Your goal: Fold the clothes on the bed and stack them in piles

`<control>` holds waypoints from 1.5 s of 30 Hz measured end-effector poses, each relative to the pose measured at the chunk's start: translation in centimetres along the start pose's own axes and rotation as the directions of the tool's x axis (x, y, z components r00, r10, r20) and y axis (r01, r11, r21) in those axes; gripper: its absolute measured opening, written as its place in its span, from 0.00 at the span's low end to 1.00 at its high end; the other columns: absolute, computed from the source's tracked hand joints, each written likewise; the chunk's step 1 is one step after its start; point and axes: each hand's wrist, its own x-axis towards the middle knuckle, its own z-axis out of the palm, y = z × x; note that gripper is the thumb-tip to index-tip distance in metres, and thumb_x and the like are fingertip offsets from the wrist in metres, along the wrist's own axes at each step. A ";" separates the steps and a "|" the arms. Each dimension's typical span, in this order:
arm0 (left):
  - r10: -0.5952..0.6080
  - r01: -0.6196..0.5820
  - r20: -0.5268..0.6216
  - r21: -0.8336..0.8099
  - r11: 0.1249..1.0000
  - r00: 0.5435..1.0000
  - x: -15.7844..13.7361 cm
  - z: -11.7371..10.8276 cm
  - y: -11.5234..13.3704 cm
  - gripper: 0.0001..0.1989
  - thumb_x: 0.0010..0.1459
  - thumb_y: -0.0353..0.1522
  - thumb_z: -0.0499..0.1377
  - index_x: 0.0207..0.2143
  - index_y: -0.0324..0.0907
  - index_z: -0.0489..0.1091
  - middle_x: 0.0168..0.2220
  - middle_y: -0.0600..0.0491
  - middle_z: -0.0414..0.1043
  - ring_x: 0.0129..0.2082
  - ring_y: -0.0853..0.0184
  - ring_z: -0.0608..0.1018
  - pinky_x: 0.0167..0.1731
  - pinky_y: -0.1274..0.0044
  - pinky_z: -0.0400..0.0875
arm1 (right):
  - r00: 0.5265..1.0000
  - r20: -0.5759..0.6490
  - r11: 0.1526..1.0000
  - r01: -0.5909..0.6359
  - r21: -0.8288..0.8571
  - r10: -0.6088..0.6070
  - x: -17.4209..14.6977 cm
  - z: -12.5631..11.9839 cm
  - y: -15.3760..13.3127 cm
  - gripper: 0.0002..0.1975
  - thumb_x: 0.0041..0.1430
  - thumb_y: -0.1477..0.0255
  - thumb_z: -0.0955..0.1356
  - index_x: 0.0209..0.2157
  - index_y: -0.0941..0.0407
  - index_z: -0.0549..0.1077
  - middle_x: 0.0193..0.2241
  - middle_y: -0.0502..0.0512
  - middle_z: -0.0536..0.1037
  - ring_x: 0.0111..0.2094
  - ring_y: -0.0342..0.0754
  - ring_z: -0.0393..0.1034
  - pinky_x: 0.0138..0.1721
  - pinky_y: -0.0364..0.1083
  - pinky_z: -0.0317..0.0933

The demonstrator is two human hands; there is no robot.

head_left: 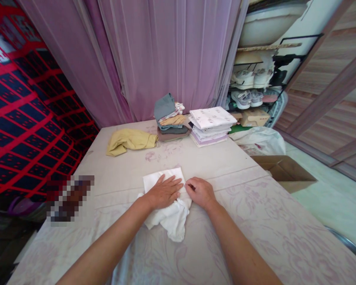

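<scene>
A white cloth garment point(169, 221) lies partly folded on the bed, its far part flat and its near part crumpled; which garment it is I cannot tell. My left hand point(164, 192) rests flat on top of it with fingers spread. At the cloth's right edge, my right hand point(200, 192) is closed, thumb and fingers pinched together on that edge. Beyond them lies a loosely folded yellow garment point(132, 140). Beside it stands a stack of folded clothes point(173, 130) in grey, tan and brown, and right of that a stack of folded white and lilac cloths point(212, 122).
The bed point(249, 221) has a pale floral sheet. A purple curtain point(172, 55) hangs behind it, and a red and black checked cloth point(32, 99) on the left. To the right are a cardboard box point(284, 168), a shoe rack with sneakers point(245, 99) and a wooden wardrobe point(335, 83).
</scene>
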 end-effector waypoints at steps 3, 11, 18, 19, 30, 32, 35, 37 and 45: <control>-0.024 0.023 -0.021 -0.064 0.998 0.999 -0.9 -0.7 0.2 0.20 0.66 0.39 0.44 0.57 0.52 0.62 0.62 0.53 0.59 0.64 0.59 0.57 0.60 0.55 0.45 | 1.000 0.010 1.000 -0.013 -0.025 0.014 -0.1 0.0 -0.1 0.09 0.57 0.72 0.63 0.28 0.53 0.75 0.28 0.50 0.75 0.32 0.43 0.68 0.34 0.41 0.54; -0.460 0.279 -0.506 -0.395 0.875 0.730 -8.9 -0.1 -3.0 0.13 0.60 0.36 0.51 0.40 0.44 0.73 0.42 0.50 0.76 0.44 0.65 0.75 0.47 0.72 0.68 | 0.999 -0.037 0.993 0.028 0.117 -0.024 1.0 -1.7 -1.8 0.11 0.59 0.69 0.62 0.32 0.53 0.75 0.30 0.50 0.77 0.30 0.43 0.69 0.32 0.40 0.56; -0.534 0.271 -0.439 -0.530 0.803 0.723 -11.1 2.1 -2.7 0.13 0.60 0.37 0.51 0.32 0.44 0.74 0.32 0.54 0.76 0.34 0.67 0.75 0.37 0.77 0.67 | 0.910 0.280 0.950 0.310 0.026 -0.305 4.2 -0.7 -10.0 0.09 0.56 0.70 0.65 0.35 0.51 0.77 0.35 0.50 0.78 0.34 0.44 0.70 0.34 0.42 0.56; -0.493 0.248 -0.463 -0.494 0.833 0.737 -11.1 2.2 -2.3 0.14 0.60 0.37 0.51 0.29 0.44 0.75 0.33 0.54 0.76 0.35 0.67 0.75 0.39 0.76 0.66 | 0.900 0.313 0.948 0.318 0.004 -0.303 4.2 -0.3 -10.7 0.09 0.55 0.68 0.66 0.36 0.51 0.77 0.35 0.51 0.78 0.35 0.45 0.70 0.35 0.42 0.56; -0.322 0.087 -0.577 -0.397 0.913 0.750 -11.7 3.7 -1.2 0.20 0.60 0.33 0.52 0.15 0.39 0.59 0.18 0.57 0.60 0.22 0.73 0.65 0.28 0.79 0.58 | 0.935 0.322 0.966 0.209 -0.151 -0.152 3.6 2.1 -11.5 0.08 0.52 0.70 0.65 0.32 0.53 0.76 0.32 0.52 0.78 0.35 0.47 0.69 0.32 0.43 0.54; -0.315 0.011 -0.556 -0.481 0.877 0.769 -11.8 3.6 -1.1 0.21 0.60 0.34 0.52 0.14 0.39 0.57 0.18 0.58 0.58 0.20 0.75 0.63 0.25 0.80 0.56 | 0.928 0.346 0.982 0.172 -0.074 -0.136 4.1 2.0 -10.9 0.09 0.52 0.72 0.64 0.32 0.53 0.76 0.29 0.51 0.78 0.31 0.45 0.69 0.30 0.42 0.54; -0.336 -0.076 -0.506 -0.632 0.771 0.794 -11.9 3.5 -1.0 0.22 0.61 0.35 0.50 0.14 0.39 0.59 0.19 0.58 0.59 0.20 0.75 0.64 0.23 0.82 0.56 | 0.914 0.384 0.991 0.117 0.067 -0.134 4.8 2.1 -9.9 0.10 0.52 0.73 0.63 0.31 0.54 0.77 0.27 0.50 0.78 0.28 0.44 0.68 0.29 0.41 0.55; -0.390 -0.073 -0.490 -0.690 0.720 0.779 -11.9 3.6 -1.2 0.22 0.62 0.35 0.50 0.14 0.39 0.60 0.19 0.57 0.60 0.20 0.75 0.65 0.23 0.82 0.57 | 0.913 0.385 0.986 0.083 0.142 -0.132 5.0 2.3 -9.3 0.10 0.51 0.72 0.63 0.31 0.55 0.77 0.26 0.50 0.77 0.27 0.44 0.68 0.29 0.41 0.56; -0.594 0.125 -0.556 -0.660 0.741 0.581 -11.6 3.7 -2.7 0.10 0.56 0.28 0.54 0.39 0.43 0.73 0.38 0.52 0.72 0.36 0.69 0.74 0.38 0.79 0.68 | 0.971 0.238 0.895 -0.101 0.434 -0.005 5.1 3.2 -7.0 0.15 0.50 0.67 0.63 0.36 0.55 0.77 0.25 0.49 0.76 0.23 0.43 0.65 0.27 0.42 0.57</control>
